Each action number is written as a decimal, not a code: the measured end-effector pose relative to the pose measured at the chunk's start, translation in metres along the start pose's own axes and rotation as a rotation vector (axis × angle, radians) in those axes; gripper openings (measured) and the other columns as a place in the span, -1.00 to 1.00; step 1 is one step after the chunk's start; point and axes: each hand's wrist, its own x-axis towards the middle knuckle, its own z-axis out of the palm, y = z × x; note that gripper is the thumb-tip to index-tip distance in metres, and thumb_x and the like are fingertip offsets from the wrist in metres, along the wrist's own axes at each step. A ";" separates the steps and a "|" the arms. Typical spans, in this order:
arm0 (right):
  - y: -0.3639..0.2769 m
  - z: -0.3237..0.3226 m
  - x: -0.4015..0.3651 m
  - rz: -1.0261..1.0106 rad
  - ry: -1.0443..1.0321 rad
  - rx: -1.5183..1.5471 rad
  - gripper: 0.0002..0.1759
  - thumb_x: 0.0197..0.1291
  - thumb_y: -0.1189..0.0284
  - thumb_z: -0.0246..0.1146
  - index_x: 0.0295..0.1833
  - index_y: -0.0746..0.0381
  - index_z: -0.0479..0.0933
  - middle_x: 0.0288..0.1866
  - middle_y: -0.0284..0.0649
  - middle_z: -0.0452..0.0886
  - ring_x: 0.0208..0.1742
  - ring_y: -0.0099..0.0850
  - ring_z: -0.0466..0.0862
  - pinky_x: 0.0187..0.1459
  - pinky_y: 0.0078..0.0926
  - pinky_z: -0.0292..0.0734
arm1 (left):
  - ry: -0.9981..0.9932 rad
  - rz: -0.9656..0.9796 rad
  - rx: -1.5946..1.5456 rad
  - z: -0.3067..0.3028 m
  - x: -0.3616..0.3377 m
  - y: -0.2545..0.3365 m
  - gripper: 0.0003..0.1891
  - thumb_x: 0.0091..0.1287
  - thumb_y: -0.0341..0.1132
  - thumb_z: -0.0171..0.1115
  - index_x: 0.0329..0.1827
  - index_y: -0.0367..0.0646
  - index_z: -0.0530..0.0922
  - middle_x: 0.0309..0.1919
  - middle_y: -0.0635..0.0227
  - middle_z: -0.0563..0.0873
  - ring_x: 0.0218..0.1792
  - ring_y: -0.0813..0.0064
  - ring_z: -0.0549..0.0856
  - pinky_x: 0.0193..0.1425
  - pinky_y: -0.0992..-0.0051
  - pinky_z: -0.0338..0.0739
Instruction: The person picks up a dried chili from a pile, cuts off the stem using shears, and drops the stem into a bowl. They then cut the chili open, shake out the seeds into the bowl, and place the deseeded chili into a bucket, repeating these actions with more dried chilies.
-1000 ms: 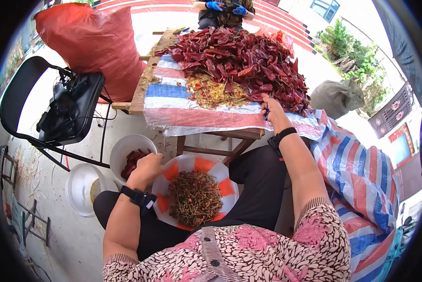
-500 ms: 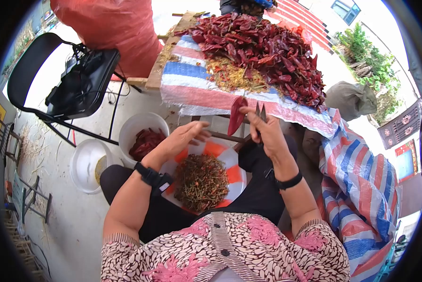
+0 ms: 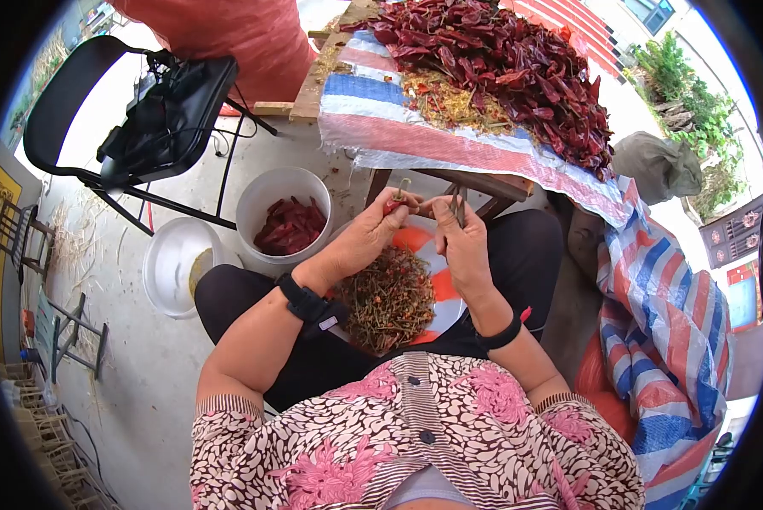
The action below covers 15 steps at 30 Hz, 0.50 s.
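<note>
Red pepper [image 3: 391, 205] is being held in L hand [image 3: 366, 240], thumb & fingers pinched round it, pale stem pointing up. Scissors [image 3: 460, 202] are being gripped in R hand [image 3: 466, 245], fingers curled round them, blades up; how far blades are parted can't be told. Hands are being kept close tog. in front of table edge; whether fingertips touch can't be told. Below, basin [image 3: 443, 285], orange & white, is being supported on lap, w/ dry stem bits [image 3: 388, 299] being held in it. To L, bucket [image 3: 257, 194] is being part filled by red pods [image 3: 290, 226], w/ white tub [image 3: 166, 268] being kept just beside. Ahead, big heap [image 3: 517, 72] of dried red peppers is being borne by striped sheet [image 3: 415, 146] on wooden table [image 3: 308, 102], yellowish bits [image 3: 456, 106] being spread along its near side. Farther L, dark gear [image 3: 156, 127] is being held on black chair [image 3: 63, 110]
</note>
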 end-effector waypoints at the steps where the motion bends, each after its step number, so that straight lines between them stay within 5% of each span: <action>1: 0.001 0.001 0.000 -0.032 0.029 0.031 -0.69 0.33 0.27 0.25 0.05 0.24 0.59 -0.47 -0.51 0.46 -0.60 -0.79 0.31 -0.55 -0.81 0.15 | 0.004 -0.011 -0.004 -0.002 0.000 -0.004 -0.67 0.56 -0.14 -0.12 0.20 -0.16 0.35 -0.03 0.32 0.60 -0.06 0.59 0.57 -0.04 0.56 0.44; 5: -0.012 0.019 0.001 -0.066 -0.031 -0.048 -0.76 0.25 0.36 0.34 -0.04 0.23 0.57 -0.41 -0.49 0.51 -0.55 -0.79 0.35 -0.54 -0.80 0.22 | 0.004 -0.043 0.253 -0.008 0.001 -0.014 -0.74 0.56 -0.20 -0.09 0.10 -0.21 0.36 0.05 0.26 0.55 0.07 0.58 0.49 0.12 0.55 0.39; 8: 0.004 0.017 0.006 -0.043 -0.020 -0.025 -0.77 0.25 0.38 0.33 -0.03 0.23 0.57 -0.38 -0.48 0.55 -0.55 -0.79 0.35 -0.55 -0.80 0.22 | -0.022 0.128 0.400 -0.007 0.001 -0.013 -0.67 0.53 -0.18 -0.02 0.19 -0.22 0.34 0.06 0.27 0.52 0.11 0.54 0.46 0.19 0.52 0.36; 15: -0.007 0.014 0.005 -0.046 0.030 0.033 -0.89 0.28 0.45 0.28 -0.13 0.22 0.55 -0.42 -0.49 0.54 -0.57 -0.81 0.35 -0.57 -0.80 0.22 | -0.017 0.097 0.335 -0.008 -0.007 0.002 -0.60 0.50 -0.15 0.05 0.26 -0.20 0.37 -0.03 0.33 0.54 0.03 0.58 0.47 0.15 0.53 0.38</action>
